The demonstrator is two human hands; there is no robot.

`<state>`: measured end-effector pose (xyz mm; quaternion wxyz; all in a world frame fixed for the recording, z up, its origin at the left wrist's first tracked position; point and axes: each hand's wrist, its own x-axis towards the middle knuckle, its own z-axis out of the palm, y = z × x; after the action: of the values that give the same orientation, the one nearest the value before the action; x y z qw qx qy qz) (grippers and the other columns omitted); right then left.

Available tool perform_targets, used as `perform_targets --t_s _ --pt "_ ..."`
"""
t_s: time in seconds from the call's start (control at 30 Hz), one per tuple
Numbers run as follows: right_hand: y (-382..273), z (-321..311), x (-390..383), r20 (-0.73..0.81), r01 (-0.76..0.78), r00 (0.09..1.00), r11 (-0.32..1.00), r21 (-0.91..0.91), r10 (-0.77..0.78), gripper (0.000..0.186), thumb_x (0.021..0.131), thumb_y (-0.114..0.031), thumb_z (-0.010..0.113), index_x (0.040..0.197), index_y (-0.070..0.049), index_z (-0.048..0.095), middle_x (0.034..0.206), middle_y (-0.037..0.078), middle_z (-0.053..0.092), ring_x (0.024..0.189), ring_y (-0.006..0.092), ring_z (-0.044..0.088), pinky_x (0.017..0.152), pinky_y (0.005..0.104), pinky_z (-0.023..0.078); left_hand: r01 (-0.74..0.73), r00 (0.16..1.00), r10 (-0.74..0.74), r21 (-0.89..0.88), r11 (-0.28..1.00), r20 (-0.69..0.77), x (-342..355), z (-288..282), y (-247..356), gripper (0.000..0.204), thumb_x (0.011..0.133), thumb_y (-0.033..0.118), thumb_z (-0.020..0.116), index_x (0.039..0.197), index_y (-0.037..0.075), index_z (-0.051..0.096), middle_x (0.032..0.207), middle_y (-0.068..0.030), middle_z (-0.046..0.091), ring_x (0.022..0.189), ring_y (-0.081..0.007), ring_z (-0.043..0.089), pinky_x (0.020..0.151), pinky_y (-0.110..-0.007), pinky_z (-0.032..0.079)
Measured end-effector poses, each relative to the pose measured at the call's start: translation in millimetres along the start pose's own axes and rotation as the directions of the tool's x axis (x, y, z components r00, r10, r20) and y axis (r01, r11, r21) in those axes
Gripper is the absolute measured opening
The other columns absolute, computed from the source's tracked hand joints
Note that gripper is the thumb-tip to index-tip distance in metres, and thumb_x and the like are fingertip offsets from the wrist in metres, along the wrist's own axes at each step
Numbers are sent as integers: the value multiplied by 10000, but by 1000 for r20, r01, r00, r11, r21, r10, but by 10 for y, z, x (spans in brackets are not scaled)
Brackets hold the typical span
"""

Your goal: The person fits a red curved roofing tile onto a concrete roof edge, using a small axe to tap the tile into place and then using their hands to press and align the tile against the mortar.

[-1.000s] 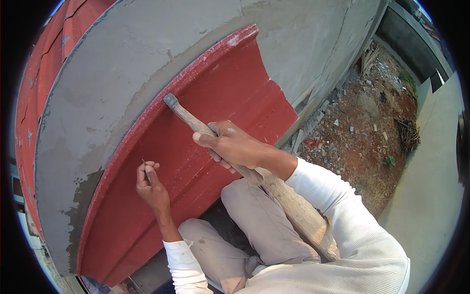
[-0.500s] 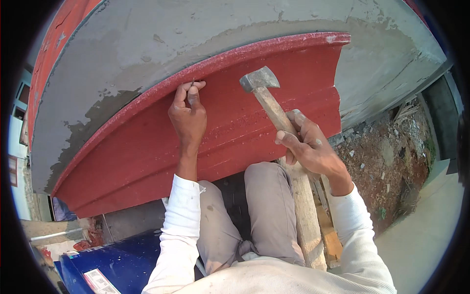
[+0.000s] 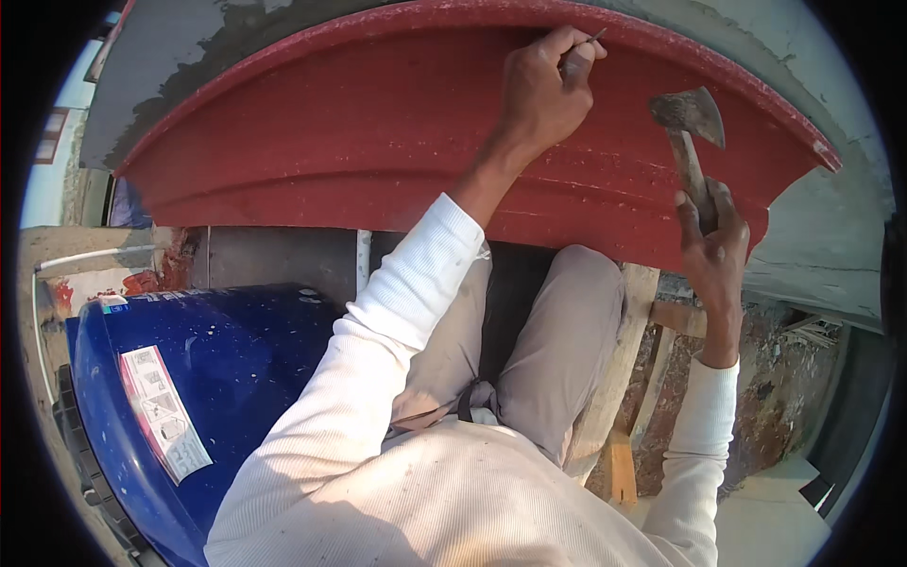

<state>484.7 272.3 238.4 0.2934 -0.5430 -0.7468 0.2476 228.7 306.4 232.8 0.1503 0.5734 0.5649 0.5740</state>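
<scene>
A long red roof sheet (image 3: 378,104), with a raised lip along its far edge, stretches across in front of me. My left hand (image 3: 548,90) is closed in a pinch near that lip, and a small thin nail (image 3: 597,36) sticks out between thumb and finger. My right hand (image 3: 713,236) grips the wooden handle of a hatchet (image 3: 690,115). Its dark metal head is raised over the right part of the sheet, apart from the left hand.
Grey plastered wall (image 3: 822,227) borders the sheet. A large blue tank-like object (image 3: 255,378) with a label lies at lower left. Beside my right knee runs a wooden beam (image 3: 614,369). Dirt and rubble ground (image 3: 784,387) shows below on the right.
My view has turned, bringing more of the blue object into sight. The left hand has shifted right along the lip with the nail. The hatchet has moved right and its head has rotated.
</scene>
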Motion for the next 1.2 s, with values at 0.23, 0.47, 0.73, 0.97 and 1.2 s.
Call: perform_targets --t_s 0.23,0.47,0.73,0.97,1.2 --pt "-142 253 138 -35 105 993 989 -102 -109 387 1014 -255 681 1231 65 673 663 50 602 561 80 509 513 304 392 393 915 -330 -330 859 231 -745 -155 -100 274 1064 117 459 1216 -18 643 908 -105 747 789 -158 712 740 -341 571" --pt "-354 358 271 -48 184 979 961 -209 -198 379 1001 -226 695 1255 55 682 773 114 701 610 132 619 547 317 461 578 815 -516 -299 760 263 -1405 -198 -668 265 1059 60 432 1240 -28 604 970 -114 716 794 -147 683 787 -339 545" --pt "-269 464 473 -182 387 864 851 -354 -469 368 971 -207 724 1264 14 703 1057 203 767 867 275 777 734 358 579 621 783 -532 -452 641 321 -1437 -144 -788 170 1041 49 475 1160 -12 581 937 -88 670 729 -120 611 725 -300 514" --pt "-549 544 462 -85 -14 996 910 -415 -23 432 977 -321 712 1276 -9 706 1028 215 765 877 291 776 749 379 578 505 855 -505 -405 763 114 -1402 -497 -717 118 1023 148 616 968 48 646 766 71 558 673 -13 419 595 -231 368" --pt "-310 653 417 -178 169 954 924 -343 -241 402 970 -303 728 1262 -27 720 946 187 772 760 238 762 675 363 560 517 525 -640 -388 763 -561 -1926 -1779 -952 240 984 212 713 848 35 625 695 70 548 609 -16 427 534 -238 348"
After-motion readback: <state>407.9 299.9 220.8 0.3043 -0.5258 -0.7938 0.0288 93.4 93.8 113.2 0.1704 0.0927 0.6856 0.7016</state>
